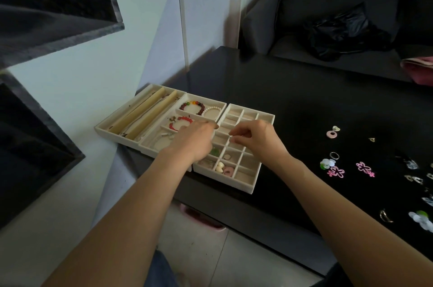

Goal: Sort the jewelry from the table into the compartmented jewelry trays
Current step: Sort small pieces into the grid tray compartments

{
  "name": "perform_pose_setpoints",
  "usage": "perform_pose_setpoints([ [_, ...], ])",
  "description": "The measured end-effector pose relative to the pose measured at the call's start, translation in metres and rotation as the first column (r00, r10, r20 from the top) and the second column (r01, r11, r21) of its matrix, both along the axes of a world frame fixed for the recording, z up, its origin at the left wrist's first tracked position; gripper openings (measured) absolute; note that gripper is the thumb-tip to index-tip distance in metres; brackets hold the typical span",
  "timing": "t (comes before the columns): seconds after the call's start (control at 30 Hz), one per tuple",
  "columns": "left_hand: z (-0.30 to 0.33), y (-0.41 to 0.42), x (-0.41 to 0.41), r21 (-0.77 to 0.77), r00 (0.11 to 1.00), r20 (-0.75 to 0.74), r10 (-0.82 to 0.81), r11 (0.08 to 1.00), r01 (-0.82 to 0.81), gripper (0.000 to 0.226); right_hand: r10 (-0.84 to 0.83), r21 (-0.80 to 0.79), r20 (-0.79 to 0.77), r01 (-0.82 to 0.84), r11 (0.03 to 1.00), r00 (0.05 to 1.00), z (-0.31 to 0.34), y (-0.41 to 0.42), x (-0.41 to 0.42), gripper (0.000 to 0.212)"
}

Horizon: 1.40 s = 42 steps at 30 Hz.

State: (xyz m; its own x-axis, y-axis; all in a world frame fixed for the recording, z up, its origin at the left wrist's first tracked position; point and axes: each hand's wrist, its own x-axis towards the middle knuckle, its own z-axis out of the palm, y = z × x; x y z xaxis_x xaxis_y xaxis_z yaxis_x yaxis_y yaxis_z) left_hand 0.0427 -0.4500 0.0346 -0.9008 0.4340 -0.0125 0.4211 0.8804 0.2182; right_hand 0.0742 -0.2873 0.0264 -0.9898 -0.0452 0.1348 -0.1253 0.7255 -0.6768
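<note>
Three cream jewelry trays stand side by side at the table's left end: a long-slot tray (121,120), a bracelet tray (206,99) with red and white bead bracelets, and a grid tray (250,183). My left hand (194,139) hovers with curled fingers over the seam between the bracelet and grid trays; what it holds is hidden. My right hand (255,137) pinches something tiny and pale above the grid tray's middle cells. A pink ring piece (228,170), a cream bead (219,167) and a green piece (214,152) lie in near cells.
Loose jewelry lies on the black table (304,104) to the right: a pink round pendant (332,134), pink flower pieces (336,171), a silver ring (334,155), white-green petals (326,163). A dark sofa with a black bag (344,31) stands behind. Wall at left.
</note>
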Motion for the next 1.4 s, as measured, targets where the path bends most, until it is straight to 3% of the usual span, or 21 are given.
perform_pose_setpoints([
  [0.2,-0.004,-0.012,-0.004,0.104,0.993,0.112,0.035,0.994,-0.046,0.038,-0.044,0.085,-0.087,0.051,0.995,0.995,-0.011,-0.028,-0.023,0.016],
  [0.4,-0.003,-0.02,-0.003,0.107,0.993,0.115,0.028,0.993,-0.041,0.046,0.024,0.24,0.026,-0.029,0.97,0.999,-0.023,-0.039,-0.039,0.014],
  [0.7,-0.005,-0.025,-0.005,0.107,0.993,0.114,-0.003,0.994,-0.009,0.047,0.058,0.186,0.101,-0.076,0.98,0.993,-0.016,-0.032,-0.043,0.02],
  [0.83,-0.006,-0.025,-0.006,0.111,0.991,0.13,0.005,0.994,-0.019,0.044,0.04,0.176,0.071,-0.052,0.983,0.997,-0.009,-0.025,-0.043,0.024],
  [1.23,-0.007,-0.022,-0.007,0.093,0.995,0.103,0.001,0.996,-0.011,0.038,-0.008,0.461,0.012,0.002,0.887,1.0,-0.015,-0.032,-0.042,0.02],
  [1.4,-0.002,-0.022,-0.006,0.104,0.991,0.135,-0.01,0.995,-0.004,0.045,-0.014,0.486,-0.031,0.028,0.873,0.999,-0.019,-0.036,-0.042,0.02],
])
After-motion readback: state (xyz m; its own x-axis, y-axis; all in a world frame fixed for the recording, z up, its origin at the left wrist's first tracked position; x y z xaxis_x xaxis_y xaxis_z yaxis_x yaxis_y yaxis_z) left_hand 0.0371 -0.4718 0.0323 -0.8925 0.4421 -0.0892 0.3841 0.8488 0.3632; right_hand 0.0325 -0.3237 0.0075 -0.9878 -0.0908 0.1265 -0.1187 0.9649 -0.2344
